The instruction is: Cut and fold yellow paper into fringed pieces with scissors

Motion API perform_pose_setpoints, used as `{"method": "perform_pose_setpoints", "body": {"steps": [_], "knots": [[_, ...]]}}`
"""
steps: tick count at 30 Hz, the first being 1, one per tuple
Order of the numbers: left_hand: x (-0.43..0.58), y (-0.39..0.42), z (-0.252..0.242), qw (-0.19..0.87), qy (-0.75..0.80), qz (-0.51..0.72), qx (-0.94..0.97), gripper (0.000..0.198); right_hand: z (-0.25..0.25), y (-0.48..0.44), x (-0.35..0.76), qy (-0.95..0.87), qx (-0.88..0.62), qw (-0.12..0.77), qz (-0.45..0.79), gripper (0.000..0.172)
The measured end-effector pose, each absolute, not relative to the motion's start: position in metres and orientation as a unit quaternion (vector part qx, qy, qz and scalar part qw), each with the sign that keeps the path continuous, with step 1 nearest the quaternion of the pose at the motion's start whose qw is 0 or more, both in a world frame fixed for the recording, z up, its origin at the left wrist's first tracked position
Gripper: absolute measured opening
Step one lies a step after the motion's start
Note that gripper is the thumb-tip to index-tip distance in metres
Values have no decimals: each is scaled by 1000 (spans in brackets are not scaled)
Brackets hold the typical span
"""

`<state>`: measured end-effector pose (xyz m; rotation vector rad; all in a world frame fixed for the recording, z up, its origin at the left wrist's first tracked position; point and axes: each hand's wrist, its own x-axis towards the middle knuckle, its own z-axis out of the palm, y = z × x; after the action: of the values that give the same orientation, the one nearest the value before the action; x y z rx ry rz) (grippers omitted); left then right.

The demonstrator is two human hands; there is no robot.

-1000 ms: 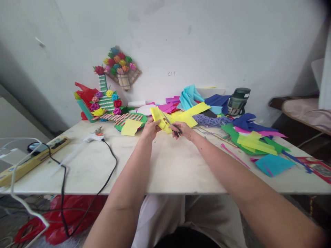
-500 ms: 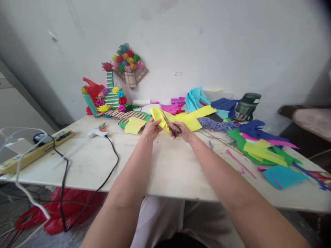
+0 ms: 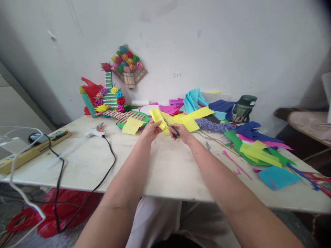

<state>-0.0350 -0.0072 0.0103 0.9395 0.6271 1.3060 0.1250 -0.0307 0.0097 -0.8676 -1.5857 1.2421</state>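
My left hand [image 3: 152, 130] pinches a folded piece of yellow crepe paper [image 3: 156, 116] just above the table. The fingers of my right hand [image 3: 183, 133] are wrapped round the black handles of a pair of scissors [image 3: 175, 131]. The scissor blades point up and left, lying along the yellow paper's right side; whether they are cutting into it I cannot tell. Behind my hands lies a larger yellow paper sheet [image 3: 190, 121]. Left of my left hand, another yellow paper piece [image 3: 132, 125] rests on a green guitar-shaped craft [image 3: 122, 118] with crossed pink sticks.
A hot glue gun [image 3: 95, 133] with its black cord and a yellow power strip [image 3: 33, 148] lie on the left. Purple yarn [image 3: 214, 125], a dark green bottle [image 3: 243, 108] and coloured paper scraps [image 3: 279, 177] are on the right. A flower craft [image 3: 129, 67] leans on the wall.
The scene has shifted slightly left as my head turned a little to the right. The scissors have changed angle slightly against the yellow paper; both hands keep their holds.
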Motion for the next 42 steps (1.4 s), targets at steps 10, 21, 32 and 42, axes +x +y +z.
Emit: {"method": "perform_pose_setpoints", "body": {"steps": [10,21,32,42], "knots": [[-34,-9,11,661,289,556,412,16,3,-26,124,-616,-384,462,509,29],[-31,-9,9,659,288,557,416,15,8,-35,121,-615,-391,453,514,28],[-32,-7,8,660,295,554,413,15,4,-30,120,-616,-401,452,504,27],[-31,-9,10,660,299,562,400,16,0,-28,118,-616,-390,465,502,27]]}}
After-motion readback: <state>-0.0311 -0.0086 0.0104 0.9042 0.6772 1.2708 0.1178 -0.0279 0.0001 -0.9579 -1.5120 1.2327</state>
